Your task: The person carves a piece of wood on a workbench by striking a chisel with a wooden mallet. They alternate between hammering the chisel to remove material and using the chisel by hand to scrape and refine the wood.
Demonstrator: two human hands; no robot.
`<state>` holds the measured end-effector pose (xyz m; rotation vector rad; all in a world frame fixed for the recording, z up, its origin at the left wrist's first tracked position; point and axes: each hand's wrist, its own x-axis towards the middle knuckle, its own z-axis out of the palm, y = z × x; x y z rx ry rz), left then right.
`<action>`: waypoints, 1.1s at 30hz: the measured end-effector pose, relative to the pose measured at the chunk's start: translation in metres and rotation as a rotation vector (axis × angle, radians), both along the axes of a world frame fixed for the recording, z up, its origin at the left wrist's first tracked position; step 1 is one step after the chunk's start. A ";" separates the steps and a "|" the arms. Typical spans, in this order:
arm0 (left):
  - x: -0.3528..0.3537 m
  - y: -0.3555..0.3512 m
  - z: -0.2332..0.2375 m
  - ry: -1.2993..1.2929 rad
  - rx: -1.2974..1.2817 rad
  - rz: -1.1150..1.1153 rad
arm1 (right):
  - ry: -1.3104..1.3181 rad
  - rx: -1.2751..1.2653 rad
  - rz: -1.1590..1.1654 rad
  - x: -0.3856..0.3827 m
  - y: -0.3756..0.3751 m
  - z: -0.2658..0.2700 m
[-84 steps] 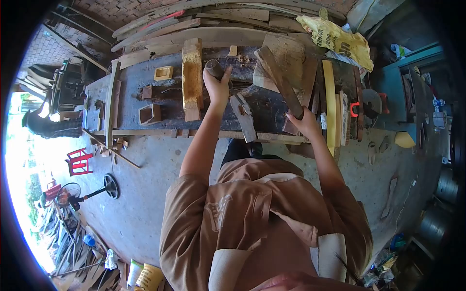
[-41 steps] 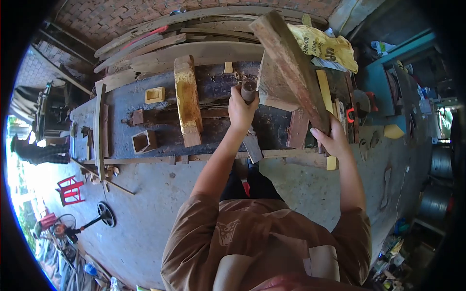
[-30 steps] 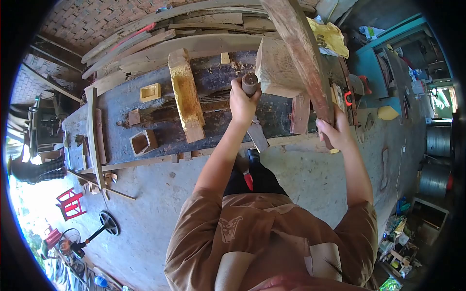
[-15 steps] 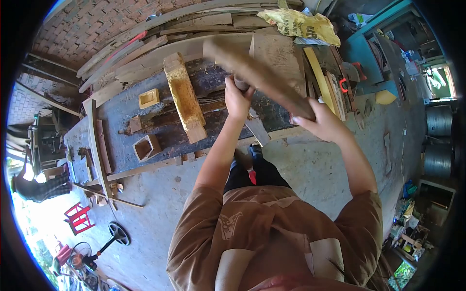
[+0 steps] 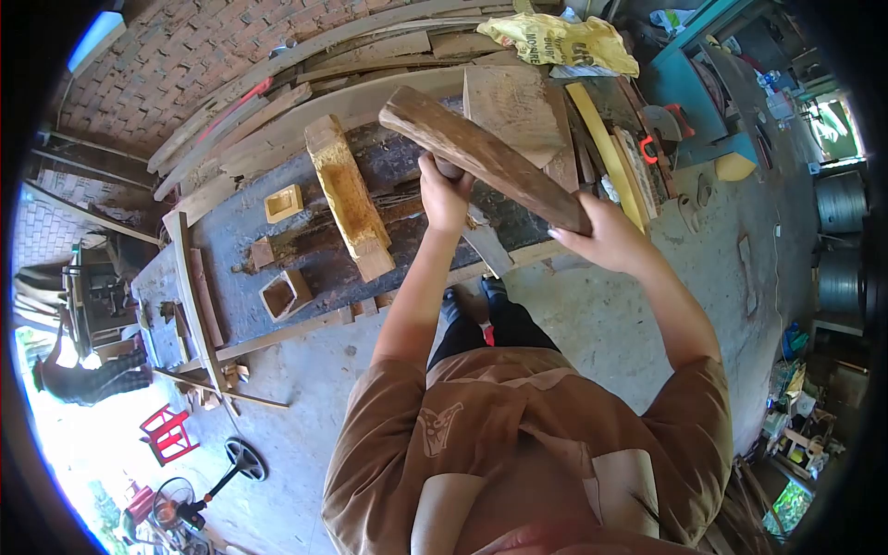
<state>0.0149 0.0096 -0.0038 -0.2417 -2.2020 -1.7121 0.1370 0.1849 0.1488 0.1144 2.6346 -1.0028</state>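
A thick, rough brown length of wood (image 5: 486, 153) is held slantwise above the workbench. My right hand (image 5: 606, 236) grips its lower right end, thumb along the near side. Under its middle, my left hand (image 5: 446, 194) is closed round a short, dark round wooden handle (image 5: 450, 168); whether this is joined to the length of wood I cannot tell. Left of my hands, a long block with a carved hollow (image 5: 349, 194) lies across the bench. Beyond it are a small yellowish hollowed block (image 5: 283, 203) and an open wooden box shape (image 5: 286, 296).
The dark workbench (image 5: 222, 264) has boards stacked along its back and a yellow sack (image 5: 564, 44) at the far right. A red-handled saw (image 5: 649, 150) lies at its right end. A red stool (image 5: 168, 435) and a fan (image 5: 176, 504) stand on the floor at left.
The length of wood, blurred before, now shows sharply and sits slightly further left, with both hands keeping hold. The whole view has shifted a little.
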 end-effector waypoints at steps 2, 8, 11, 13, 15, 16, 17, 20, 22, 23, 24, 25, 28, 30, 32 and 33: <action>0.003 -0.003 0.010 -0.056 0.002 0.000 | 0.077 0.025 -0.024 0.005 0.013 -0.004; 0.006 -0.001 0.006 -0.102 -0.022 0.019 | 0.075 0.154 -0.247 -0.008 0.024 -0.023; 0.008 0.000 0.008 -0.091 -0.028 0.015 | 0.103 0.368 -0.228 -0.041 0.041 -0.064; 0.007 0.000 0.009 -0.096 -0.052 0.017 | 0.072 0.423 -0.214 -0.065 0.046 -0.082; 0.005 0.000 0.008 -0.055 -0.042 0.048 | 0.042 0.478 -0.197 -0.083 0.050 -0.100; 0.004 0.000 0.007 -0.060 -0.045 0.048 | 0.066 0.503 -0.182 -0.089 0.052 -0.109; 0.003 0.000 0.006 -0.059 -0.043 0.050 | 0.090 0.528 -0.165 -0.095 0.056 -0.117; 0.004 0.000 0.005 -0.055 -0.057 0.054 | 0.088 0.586 -0.155 -0.099 0.056 -0.111; 0.004 -0.001 0.003 -0.137 -0.009 0.008 | 0.061 0.609 -0.148 -0.095 0.054 -0.110; 0.005 -0.001 0.002 -0.137 -0.012 0.010 | 0.222 0.640 -0.196 -0.091 0.053 -0.112; 0.005 0.000 0.002 -0.126 -0.015 0.014 | 0.387 0.669 -0.242 -0.088 0.051 -0.112; 0.006 0.000 0.002 -0.119 -0.019 0.017 | 0.385 0.666 -0.239 -0.083 0.048 -0.112; 0.006 -0.001 0.008 -0.101 -0.033 0.024 | 0.806 0.455 -0.134 -0.055 0.023 -0.118; 0.006 -0.003 0.006 -0.134 0.011 -0.036 | 0.633 0.305 -0.111 -0.023 -0.013 -0.157; 0.007 -0.006 0.007 -0.120 0.008 -0.126 | 0.421 0.349 -0.098 0.006 -0.046 -0.203; 0.004 -0.008 0.001 -0.117 0.001 -0.128 | 0.270 0.411 -0.102 0.013 -0.059 -0.213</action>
